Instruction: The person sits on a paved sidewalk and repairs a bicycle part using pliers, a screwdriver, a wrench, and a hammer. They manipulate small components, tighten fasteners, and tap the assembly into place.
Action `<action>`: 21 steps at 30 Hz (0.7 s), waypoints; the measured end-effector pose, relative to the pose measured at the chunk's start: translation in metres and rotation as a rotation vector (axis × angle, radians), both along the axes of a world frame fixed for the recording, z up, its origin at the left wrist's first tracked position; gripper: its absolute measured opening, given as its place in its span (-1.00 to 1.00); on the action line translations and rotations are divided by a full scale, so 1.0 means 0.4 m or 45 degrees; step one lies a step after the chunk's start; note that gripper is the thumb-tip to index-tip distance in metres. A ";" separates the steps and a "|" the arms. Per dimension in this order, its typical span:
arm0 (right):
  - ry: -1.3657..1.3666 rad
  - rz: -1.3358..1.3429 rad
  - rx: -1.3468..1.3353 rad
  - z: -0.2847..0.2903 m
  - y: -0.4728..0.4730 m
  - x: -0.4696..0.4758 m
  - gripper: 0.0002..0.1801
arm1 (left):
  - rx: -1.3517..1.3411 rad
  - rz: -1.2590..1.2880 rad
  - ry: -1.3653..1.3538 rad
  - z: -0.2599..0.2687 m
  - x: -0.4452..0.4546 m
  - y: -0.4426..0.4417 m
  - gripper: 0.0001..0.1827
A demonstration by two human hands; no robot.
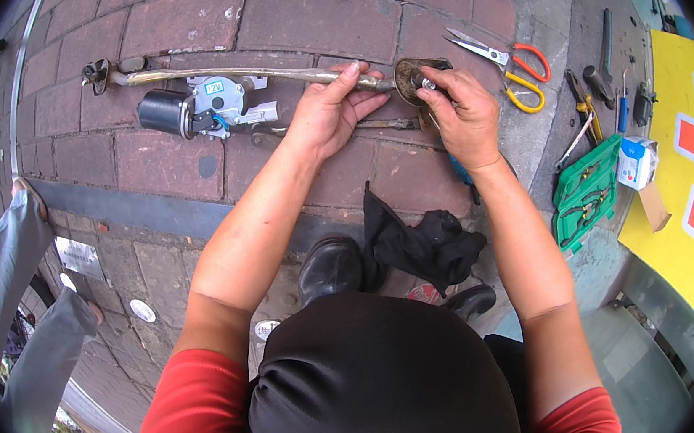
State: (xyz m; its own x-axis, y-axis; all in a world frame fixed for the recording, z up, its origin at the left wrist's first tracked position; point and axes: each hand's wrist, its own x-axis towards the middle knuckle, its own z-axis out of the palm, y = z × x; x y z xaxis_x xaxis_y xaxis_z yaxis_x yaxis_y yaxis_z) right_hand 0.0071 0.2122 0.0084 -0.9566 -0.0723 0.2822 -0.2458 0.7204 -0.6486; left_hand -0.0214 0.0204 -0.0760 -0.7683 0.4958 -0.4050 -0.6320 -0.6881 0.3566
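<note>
A windscreen wiper linkage with a long metal tube (230, 72) lies across the brick paving. My left hand (330, 113) grips the tube near its right end, thumb on top. At that end, my right hand (468, 115) pinches a small shiny metal part (427, 84), perhaps the pivot shaft or a nut, against the worn bracket plate (407, 78). My fingers partly hide it. The far left end carries another pivot bracket (99, 75). Just below the tube sits a wiper motor with a black housing (162, 113) and a silver gearbox (221, 103).
Snips with orange and yellow handles (499, 62) lie right of my hands. Further right are a hammer (600, 79), pliers (582, 100), a green tool case (587, 197) and a small box (635, 161). Black cloth (419, 240) lies by my shoes. A person's legs (5, 252) are at left.
</note>
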 end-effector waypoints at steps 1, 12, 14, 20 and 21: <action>0.011 -0.018 0.015 -0.003 -0.002 0.000 -0.74 | 0.000 0.000 0.000 0.000 0.000 0.000 -0.69; -0.107 -0.174 0.020 0.005 -0.014 0.010 -0.70 | -0.009 -0.004 -0.008 0.010 -0.001 0.001 -0.70; -0.008 0.004 0.092 0.016 -0.006 0.000 -0.71 | -0.014 -0.001 -0.015 0.011 -0.001 0.001 -0.70; -0.026 0.105 0.228 0.027 -0.001 -0.013 -0.75 | -0.009 0.012 -0.029 -0.003 0.002 0.001 -0.70; -0.056 0.069 0.251 0.025 -0.004 -0.010 -0.75 | 0.017 0.012 -0.015 -0.005 0.002 0.001 -0.70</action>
State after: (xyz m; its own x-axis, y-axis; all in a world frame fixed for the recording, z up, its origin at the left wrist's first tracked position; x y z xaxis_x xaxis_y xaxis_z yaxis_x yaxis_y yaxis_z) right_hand 0.0030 0.2108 0.0186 -0.9610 -0.1735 0.2155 -0.2620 0.8210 -0.5073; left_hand -0.0207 0.0209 -0.0781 -0.7681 0.4938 -0.4076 -0.6295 -0.6987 0.3399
